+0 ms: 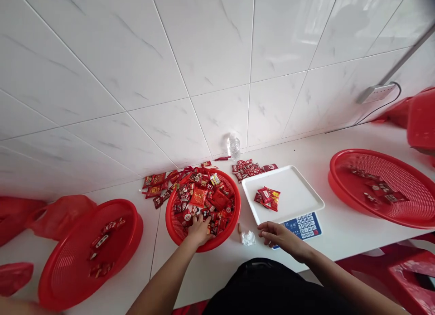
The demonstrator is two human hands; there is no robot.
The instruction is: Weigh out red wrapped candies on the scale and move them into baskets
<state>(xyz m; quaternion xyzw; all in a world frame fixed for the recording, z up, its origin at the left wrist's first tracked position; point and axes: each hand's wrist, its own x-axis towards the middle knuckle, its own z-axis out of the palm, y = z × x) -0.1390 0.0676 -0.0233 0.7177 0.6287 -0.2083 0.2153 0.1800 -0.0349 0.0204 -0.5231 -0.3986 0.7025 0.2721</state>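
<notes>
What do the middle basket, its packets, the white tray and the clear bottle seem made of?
Basket: likely molded plastic, semi-gloss red, with perforated sides. Packets: probably plastic film, shiny and printed, with creases and flat ends. Tray: smooth white, perhaps plastic, judging by rounded raised edges; coated metal is possible. Bottle: probably clear plastic, being see-through with bright glints; glass isn't excluded.

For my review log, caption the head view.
Left hand among wrapped candies in a red plastic basket, right hand beside a digital scale.
</notes>
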